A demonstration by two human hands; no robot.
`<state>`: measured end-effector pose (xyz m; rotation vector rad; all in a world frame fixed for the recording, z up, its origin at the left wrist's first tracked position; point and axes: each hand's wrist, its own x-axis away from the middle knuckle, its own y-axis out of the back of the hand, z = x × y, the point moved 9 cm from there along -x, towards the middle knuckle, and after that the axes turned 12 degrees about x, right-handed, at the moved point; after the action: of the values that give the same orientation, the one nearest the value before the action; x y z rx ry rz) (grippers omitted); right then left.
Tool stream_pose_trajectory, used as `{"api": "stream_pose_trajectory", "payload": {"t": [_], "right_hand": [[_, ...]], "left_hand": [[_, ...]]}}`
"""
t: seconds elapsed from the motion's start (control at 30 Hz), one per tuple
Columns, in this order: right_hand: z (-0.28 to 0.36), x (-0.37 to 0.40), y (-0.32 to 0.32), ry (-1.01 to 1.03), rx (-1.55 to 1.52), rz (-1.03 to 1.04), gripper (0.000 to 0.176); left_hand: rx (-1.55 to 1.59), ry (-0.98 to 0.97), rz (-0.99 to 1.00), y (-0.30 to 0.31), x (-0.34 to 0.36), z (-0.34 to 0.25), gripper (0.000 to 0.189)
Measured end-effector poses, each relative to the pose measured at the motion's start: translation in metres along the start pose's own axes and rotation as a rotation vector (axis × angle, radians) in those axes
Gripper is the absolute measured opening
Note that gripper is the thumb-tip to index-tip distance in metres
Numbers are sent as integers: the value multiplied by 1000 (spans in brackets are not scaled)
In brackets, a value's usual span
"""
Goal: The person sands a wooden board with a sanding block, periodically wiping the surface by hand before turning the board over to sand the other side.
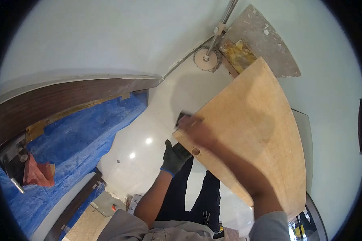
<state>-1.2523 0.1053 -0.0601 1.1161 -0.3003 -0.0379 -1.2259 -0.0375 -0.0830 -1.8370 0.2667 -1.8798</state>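
Largest of what we handled was the fan-shaped wooden panel (261, 132), which our left hand (175, 156) met at its near-left edge: the thumb stood up well apart from the fingers, so that grip was open, with the fingertips partly hidden at or under the wood. The panel lay to the right of that hand and beneath our right forearm. Its long axis ran from a corner at the top of the view down to the lower right, its curved edge faced right, and another corner pointed left, between our two hands.

Blue sheeting (84, 128) spread along the left side, and a speckled grey board (265, 40) leaned beyond the panel's top corner. Our right hand (193, 126), bare and blurred by motion (the left wore a dark glove), was closed around a small dark block (182, 117) at the panel's upper-left edge. The block sat under the fingers and stuck out past the wood; we could not tell its long axis, since the hand covered much of it. A round, fringed head (207, 59) on a metal pole stood near the wall. Smallest was a round hole (196, 151) in the panel, just beside the gloved fingers.
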Motion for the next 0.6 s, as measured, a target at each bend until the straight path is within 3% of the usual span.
{"api": "stream_pose_trajectory", "payload": {"t": [0.03,0.13,0.17,0.2,0.23,0.27,0.3,0.33,0.37,0.4,0.43,0.5,0.57,0.6], "right_hand": [[-42,8,43,116,145,-320,43],[-191,-5,107,-418,224,63,42],[-173,6,137,-227,690,-208,39],[-170,4,132,-332,682,-165,42],[-160,-2,96,-398,534,-119,46],[-140,-6,55,-458,386,-69,50],[-66,-8,44,-230,540,-37,50],[-21,-2,11,-187,167,-166,50],[27,-1,-5,-198,-41,-78,49],[61,-1,-15,-252,-148,67,46],[90,2,14,79,127,-51,43],[68,4,34,177,151,-56,44],[1,8,35,140,164,-128,42],[-57,8,41,28,253,-143,42]], "left_hand": [[-44,15,5,-5,1,0,100],[-111,35,-11,-4,-2,-14,99],[-97,28,-14,-5,-1,-15,99],[-84,23,-19,-7,-1,-16,98],[-70,13,-15,-12,-2,-17,98],[20,48,-58,-8,-4,-15,83],[35,54,-62,-1,-3,-16,83],[48,62,-60,5,-5,-16,84],[58,78,-54,6,-8,-14,85],[188,-22,140,-18,-7,-20,77],[178,-30,97,-13,-9,-20,76],[136,10,19,1,-10,-23,74],[-153,-80,-98,-2,-12,-34,70],[-329,-203,-163,14,-20,-54,68]]}}
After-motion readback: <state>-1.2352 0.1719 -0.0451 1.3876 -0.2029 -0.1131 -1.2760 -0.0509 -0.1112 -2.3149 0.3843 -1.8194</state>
